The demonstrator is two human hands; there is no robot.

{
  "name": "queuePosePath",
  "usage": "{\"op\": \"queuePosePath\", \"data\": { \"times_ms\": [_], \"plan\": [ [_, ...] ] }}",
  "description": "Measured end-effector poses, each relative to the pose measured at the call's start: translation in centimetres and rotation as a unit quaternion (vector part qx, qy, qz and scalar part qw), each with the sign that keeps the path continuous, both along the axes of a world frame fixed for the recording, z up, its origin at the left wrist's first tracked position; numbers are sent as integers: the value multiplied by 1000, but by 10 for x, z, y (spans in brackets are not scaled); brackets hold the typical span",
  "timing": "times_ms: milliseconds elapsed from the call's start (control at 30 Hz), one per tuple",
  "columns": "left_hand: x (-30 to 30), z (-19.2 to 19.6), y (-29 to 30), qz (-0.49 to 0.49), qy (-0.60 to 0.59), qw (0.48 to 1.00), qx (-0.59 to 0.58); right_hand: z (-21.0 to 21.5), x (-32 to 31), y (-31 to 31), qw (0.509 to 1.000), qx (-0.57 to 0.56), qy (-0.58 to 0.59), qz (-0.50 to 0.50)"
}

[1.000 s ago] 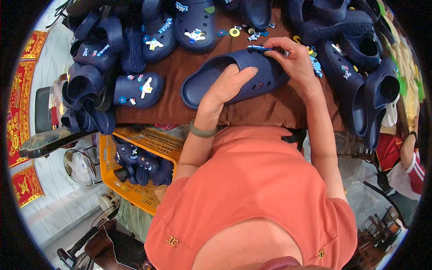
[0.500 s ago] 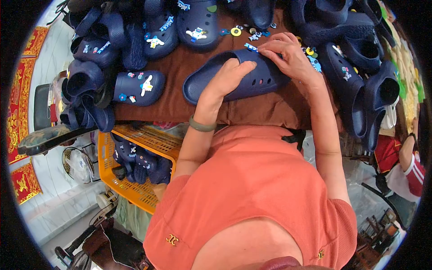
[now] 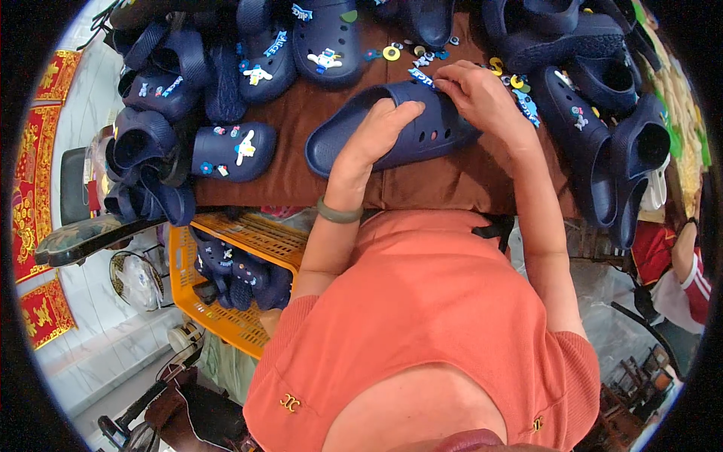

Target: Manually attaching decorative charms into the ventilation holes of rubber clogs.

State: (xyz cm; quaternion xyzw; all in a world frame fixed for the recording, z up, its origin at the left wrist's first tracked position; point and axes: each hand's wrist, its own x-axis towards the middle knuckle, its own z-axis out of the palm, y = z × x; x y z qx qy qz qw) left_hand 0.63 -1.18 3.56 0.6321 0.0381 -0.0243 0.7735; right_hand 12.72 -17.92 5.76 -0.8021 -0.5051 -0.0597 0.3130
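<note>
A navy clog lies sideways in front of me, its heel end to the left and its holed upper to the right. My left hand grips the clog at its opening, thumb over the upper and the other fingers hidden inside. At the far side of the upper, the fingertips of my right hand pinch a blue banner-shaped shoe charm with white lettering. Part of that charm is covered by the fingers, so whether it sits in a hole cannot be made out.
Loose charms lie beyond the clog, with more yellow and blue charms right of my hand. Decorated navy clogs crowd both sides of the brown-covered table. Below left, an orange crate holds more clogs. Another person's arm shows far right.
The fingers of my right hand have drawn closer together on the blue charm, and more of it shows. My left hand and the clog stay nearly in place.
</note>
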Motion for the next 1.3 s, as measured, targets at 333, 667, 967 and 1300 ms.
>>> {"op": "queuePosePath", "data": {
  "times_ms": [333,667,967,1300],
  "plan": [
    [2,-13,7,-7,1,1000,30,6,-1,6,967,51,235,83],
    [-3,5,-5,35,-1,998,55,-17,25,16,984,60,155,59],
    [0,3,-3,40,55,998,-8,-20,20,-12,978,196,-20,-67],
    [-3,0,-1,48,40,998,2,-36,-1,-137,975,54,116,-179]
  ]
}}
